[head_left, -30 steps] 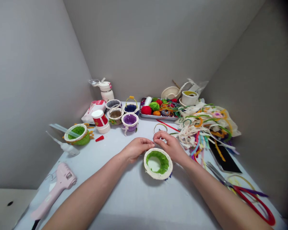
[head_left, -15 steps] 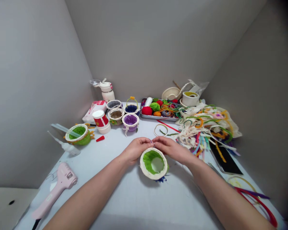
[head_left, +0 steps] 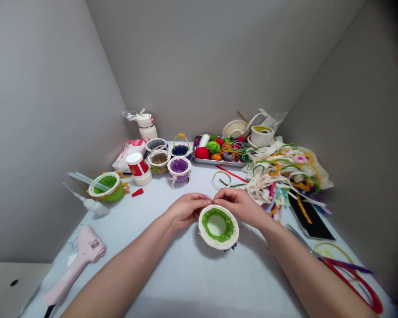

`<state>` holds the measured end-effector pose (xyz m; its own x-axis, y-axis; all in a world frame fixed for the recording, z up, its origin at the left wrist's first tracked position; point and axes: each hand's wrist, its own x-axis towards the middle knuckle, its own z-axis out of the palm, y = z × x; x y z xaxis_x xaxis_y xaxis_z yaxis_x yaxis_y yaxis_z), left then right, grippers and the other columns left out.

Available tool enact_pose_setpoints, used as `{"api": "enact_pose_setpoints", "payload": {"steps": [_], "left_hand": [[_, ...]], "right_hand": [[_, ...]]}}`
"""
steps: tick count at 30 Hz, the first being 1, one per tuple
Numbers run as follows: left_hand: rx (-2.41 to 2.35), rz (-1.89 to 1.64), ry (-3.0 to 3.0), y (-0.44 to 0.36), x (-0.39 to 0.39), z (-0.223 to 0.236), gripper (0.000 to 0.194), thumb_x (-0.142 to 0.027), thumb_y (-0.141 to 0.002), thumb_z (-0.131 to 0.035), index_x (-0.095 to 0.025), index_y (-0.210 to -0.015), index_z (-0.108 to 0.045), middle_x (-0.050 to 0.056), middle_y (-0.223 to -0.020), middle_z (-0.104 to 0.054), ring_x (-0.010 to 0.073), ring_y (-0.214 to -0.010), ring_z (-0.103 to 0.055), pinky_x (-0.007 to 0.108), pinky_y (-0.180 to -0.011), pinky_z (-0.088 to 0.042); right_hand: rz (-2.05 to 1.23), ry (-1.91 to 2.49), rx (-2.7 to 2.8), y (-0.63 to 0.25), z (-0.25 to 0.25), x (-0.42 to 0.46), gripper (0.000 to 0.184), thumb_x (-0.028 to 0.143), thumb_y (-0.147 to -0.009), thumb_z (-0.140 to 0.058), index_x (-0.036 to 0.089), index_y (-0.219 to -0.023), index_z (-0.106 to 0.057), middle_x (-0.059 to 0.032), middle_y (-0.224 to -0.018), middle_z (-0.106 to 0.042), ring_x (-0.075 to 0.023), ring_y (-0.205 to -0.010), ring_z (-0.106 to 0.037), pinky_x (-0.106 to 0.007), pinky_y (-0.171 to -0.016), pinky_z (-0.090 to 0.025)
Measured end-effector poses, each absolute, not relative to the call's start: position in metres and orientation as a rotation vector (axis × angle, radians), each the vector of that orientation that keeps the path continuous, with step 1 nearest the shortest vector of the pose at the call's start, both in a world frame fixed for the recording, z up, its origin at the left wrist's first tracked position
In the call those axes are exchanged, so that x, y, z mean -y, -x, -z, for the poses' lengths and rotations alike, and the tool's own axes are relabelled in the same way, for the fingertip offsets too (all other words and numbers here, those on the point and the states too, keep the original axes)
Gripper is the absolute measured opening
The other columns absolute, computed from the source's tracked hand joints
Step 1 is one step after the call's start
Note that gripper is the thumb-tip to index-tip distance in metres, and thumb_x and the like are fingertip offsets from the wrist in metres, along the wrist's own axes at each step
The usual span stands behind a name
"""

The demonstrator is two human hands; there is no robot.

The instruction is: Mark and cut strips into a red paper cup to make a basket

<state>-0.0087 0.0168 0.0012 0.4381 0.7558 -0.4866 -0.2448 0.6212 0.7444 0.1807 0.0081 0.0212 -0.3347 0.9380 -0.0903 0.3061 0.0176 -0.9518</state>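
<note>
A small green basket (head_left: pixel 218 226) with a wide white rim tilts its mouth toward me above the table. Some blue trim shows at its lower right edge. My left hand (head_left: pixel 188 208) is closed in a pinch at the far rim, and a thin purple strand runs along its fingers. Right beside it, the fingertips of my right hand (head_left: pixel 237 205) are pinched together at the same strand. The two hands nearly meet just beyond the rim. Their fingers partly hide the strand and the basket's far side.
On the left lie a pink glue gun (head_left: pixel 74 265), a squeeze bottle (head_left: pixel 94 206) and another green basket (head_left: pixel 117 193). Several small baskets, among them a purple one (head_left: pixel 179 170), stand behind. A tray of yarn (head_left: pixel 215 162) sits at the back. Red-handled scissors (head_left: pixel 354 278) lie right.
The basket has tipped and shifted slightly right, so its mouth faces me more squarely and less blue trim shows. Both hands remain pinched at its far rim.
</note>
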Motion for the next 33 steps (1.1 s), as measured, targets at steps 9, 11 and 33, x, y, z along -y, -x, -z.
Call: {"api": "enact_pose_setpoints", "payload": {"steps": [9,11,33], "left_hand": [[-0.873,-0.647,-0.568,0.011,-0.018,0.0,0.026,-0.017,-0.055,-0.085,-0.011,-0.074,-0.068,0.002,-0.062,-0.064,0.0098,-0.054,-0.057,0.022,-0.054,-0.044],[-0.877,-0.651,-0.569,0.01,-0.018,0.0,0.027,-0.018,-0.053,-0.085,-0.011,-0.073,-0.068,0.002,-0.062,-0.064,0.0101,-0.055,-0.057,0.022,-0.056,-0.044],[-1.032,-1.026,-1.49,-0.001,-0.017,0.007,0.014,-0.024,-0.073,-0.072,-0.018,-0.077,-0.059,0.001,-0.077,-0.063,0.0139,-0.072,-0.057,0.026,-0.071,-0.044]], "right_hand": [[-1.338,1.081,1.812,-0.188,-0.016,-0.013,0.023,0.04,-0.083,-0.067,0.018,-0.078,-0.07,-0.0026,-0.079,-0.066,-0.0155,-0.073,-0.059,-0.026,-0.066,-0.046],[-1.339,1.054,1.845,-0.189,-0.017,-0.013,0.024,0.041,-0.083,-0.067,0.018,-0.077,-0.071,-0.0032,-0.081,-0.066,-0.0163,-0.075,-0.059,-0.027,-0.069,-0.047],[-1.701,1.335,1.251,-0.18,0.016,-0.019,0.034,0.046,-0.063,-0.08,0.016,-0.077,-0.071,0.0003,-0.066,-0.068,-0.0121,-0.056,-0.056,-0.024,-0.055,-0.043]]}}
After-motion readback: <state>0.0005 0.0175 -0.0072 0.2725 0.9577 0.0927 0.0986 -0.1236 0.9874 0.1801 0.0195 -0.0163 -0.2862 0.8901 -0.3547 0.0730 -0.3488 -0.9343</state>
